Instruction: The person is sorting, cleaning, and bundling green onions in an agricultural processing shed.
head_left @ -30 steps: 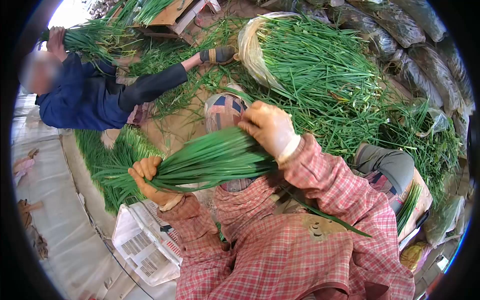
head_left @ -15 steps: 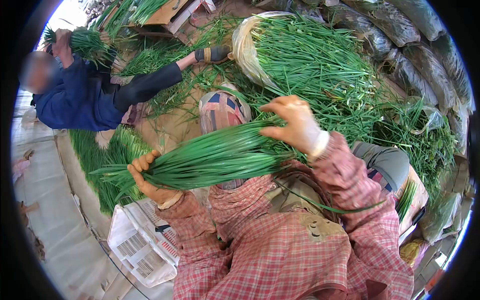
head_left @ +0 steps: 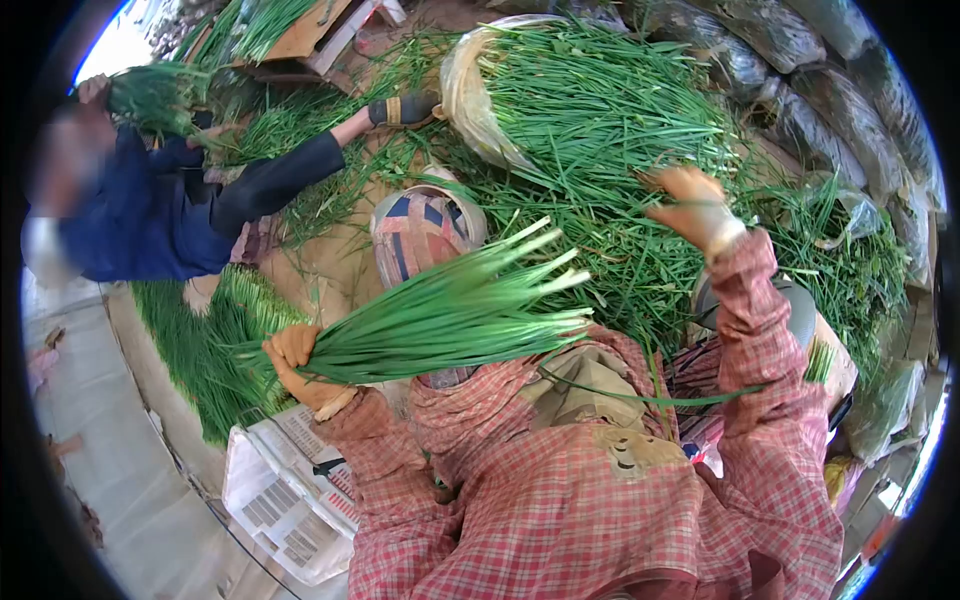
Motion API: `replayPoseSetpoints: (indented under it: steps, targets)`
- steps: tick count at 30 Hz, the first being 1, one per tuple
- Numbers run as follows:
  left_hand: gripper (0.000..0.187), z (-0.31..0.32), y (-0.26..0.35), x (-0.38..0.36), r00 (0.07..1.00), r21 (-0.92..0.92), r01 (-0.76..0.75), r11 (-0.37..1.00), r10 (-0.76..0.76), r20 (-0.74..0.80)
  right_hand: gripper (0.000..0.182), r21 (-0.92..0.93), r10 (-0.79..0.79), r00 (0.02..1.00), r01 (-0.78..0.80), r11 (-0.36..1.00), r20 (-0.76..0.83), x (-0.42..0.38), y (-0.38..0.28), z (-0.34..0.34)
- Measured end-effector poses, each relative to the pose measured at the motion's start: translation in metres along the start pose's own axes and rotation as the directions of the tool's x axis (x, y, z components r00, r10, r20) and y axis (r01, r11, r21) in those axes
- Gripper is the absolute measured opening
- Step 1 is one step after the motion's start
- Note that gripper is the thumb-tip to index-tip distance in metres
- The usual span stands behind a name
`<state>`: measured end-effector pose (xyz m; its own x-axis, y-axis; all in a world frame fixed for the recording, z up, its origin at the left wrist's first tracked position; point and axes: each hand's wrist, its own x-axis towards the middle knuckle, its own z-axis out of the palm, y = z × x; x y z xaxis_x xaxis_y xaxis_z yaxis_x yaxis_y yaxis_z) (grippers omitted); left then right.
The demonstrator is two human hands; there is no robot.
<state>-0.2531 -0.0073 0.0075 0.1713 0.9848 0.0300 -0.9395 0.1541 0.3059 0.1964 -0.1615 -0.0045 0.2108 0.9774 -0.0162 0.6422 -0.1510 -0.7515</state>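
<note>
Head camera view: your left hand (head_left: 300, 365) has its fingers curled tight around the leafy end of a bunch of green chives (head_left: 450, 315). The bunch fans out from those fingers up and to the right, and its pale cut ends stand free in the air, with nothing touching them. Just below your left fingers sits a white plastic crate (head_left: 280, 495); behind them lies a row of laid-out chives (head_left: 205, 345) on the ground.

Your right hand (head_left: 695, 205) is well apart from the bunch, stretched out over the big loose heap of chives (head_left: 610, 120) that spills from a clear plastic bag (head_left: 470, 95). Its fingers are bent and partly spread, down among the top blades of the heap; you cannot tell from this view whether they grip any.

Beyond your left fingers, a co-worker in a dark blue top (head_left: 140, 215) holds another green bundle (head_left: 150, 95) up near the shoulder.
</note>
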Motion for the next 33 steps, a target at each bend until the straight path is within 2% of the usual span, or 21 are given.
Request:
replayPoseSetpoints:
  steps: [1,2,4,6,8,10,13,15,17,20,21,23,24,25,26,27,28,30,31,32,33]
  targets:
    - [0.037,0.01,-0.004,0.003,1.0,0.028,-0.013,1.0,0.013,-0.013,0.041,-0.262,-0.11,0.993,0.114,0.958,0.03,0.01,-0.014,0.001]
    - [0.036,0.033,-0.014,0.005,0.999,0.12,-0.027,0.992,0.029,-0.018,0.044,0.114,-0.198,0.972,0.184,0.976,0.127,0.032,-0.065,0.0]
    - [0.035,0.092,-0.048,0.004,0.967,0.14,0.164,0.977,-0.187,0.174,0.048,0.549,-0.442,0.868,0.26,0.794,0.228,0.057,-0.13,0.017]
    - [0.035,0.139,-0.07,0.009,0.865,0.183,0.312,0.932,-0.358,0.352,0.053,0.76,-0.577,0.717,0.102,0.642,0.392,0.071,-0.174,0.045]
    - [0.034,0.168,-0.084,0.016,0.722,0.238,0.414,0.879,-0.476,0.502,0.058,0.792,-0.61,0.566,-0.132,0.597,0.555,0.066,-0.184,0.069]
    - [0.034,0.173,-0.077,0.024,0.767,0.214,0.369,0.904,-0.427,0.479,0.063,0.764,-0.6,0.479,-0.326,0.556,0.641,0.051,-0.164,0.081]
    - [0.033,0.14,-0.044,0.051,0.854,0.155,0.305,0.94,-0.342,0.393,0.07,0.725,-0.541,0.485,-0.511,0.462,0.687,0.016,-0.104,0.074]
    - [0.034,0.095,-0.024,0.058,0.932,0.107,0.226,0.968,-0.246,0.266,0.074,0.812,-0.577,0.578,-0.48,0.331,0.577,-0.012,-0.061,0.071]
    - [0.037,0.043,0.003,0.059,0.98,0.11,0.114,0.987,-0.13,0.15,0.061,0.794,-0.404,0.715,-0.606,0.048,0.571,-0.047,-0.056,0.056]
    - [0.04,0.003,0.013,0.046,0.999,0.14,0.051,0.989,-0.052,-0.001,0.041,0.677,-0.141,0.662,-0.718,0.161,0.736,-0.053,-0.047,0.068]
    - [0.041,0.001,0.01,0.041,0.998,0.15,0.053,0.987,-0.046,-0.045,0.033,0.632,0.088,0.665,-0.737,0.238,0.742,-0.056,-0.053,0.076]
    - [0.042,-0.003,0.0,0.035,0.999,0.032,-0.011,0.999,0.009,0.037,0.03,0.504,0.199,0.663,-0.701,0.505,0.722,-0.061,-0.056,0.068]
    - [0.041,-0.014,0.001,0.033,0.998,0.014,-0.047,0.999,0.046,0.035,0.031,0.571,0.191,0.818,-0.526,0.63,0.543,-0.07,-0.042,0.078]
    - [0.042,-0.015,0.001,0.03,0.998,0.003,-0.055,0.999,0.055,0.016,0.028,0.516,0.25,0.811,-0.541,0.664,0.529,-0.073,-0.038,0.067]
    - [0.042,-0.017,0.001,0.028,0.998,-0.007,-0.063,0.998,0.063,-0.003,0.027,0.569,0.345,0.73,-0.679,0.464,0.591,-0.08,-0.035,0.045]
    - [0.042,-0.019,0.001,0.025,0.997,-0.017,-0.072,0.997,0.071,-0.022,0.024,0.652,0.371,0.82,-0.572,0.499,0.435,-0.088,-0.017,0.042]
    - [0.042,-0.022,0.005,0.024,0.999,-0.043,-0.041,0.998,0.04,-0.027,0.021,0.727,0.501,0.756,-0.612,0.311,0.421,-0.091,-0.018,0.022]
    - [0.042,-0.033,0.01,0.022,1.0,-0.065,-0.007,0.998,0.006,-0.02,0.018,0.785,0.581,0.779,-0.504,0.36,0.234,-0.104,0.0,-0.01]
    - [0.043,-0.04,0.011,0.023,1.0,-0.06,-0.009,0.998,0.009,-0.003,0.014,0.737,0.654,0.745,-0.515,0.437,0.132,-0.108,0.029,-0.018]
    - [0.043,-0.043,0.014,0.022,1.0,-0.052,-0.01,0.999,0.01,0.014,0.015,0.34,0.476,0.866,-0.405,0.849,-0.156,-0.108,0.051,-0.02]
    - [0.043,-0.042,0.015,0.02,1.0,-0.053,-0.013,0.999,0.013,0.001,0.019,-0.198,0.153,0.942,-0.218,0.956,-0.298,-0.107,0.061,-0.02]
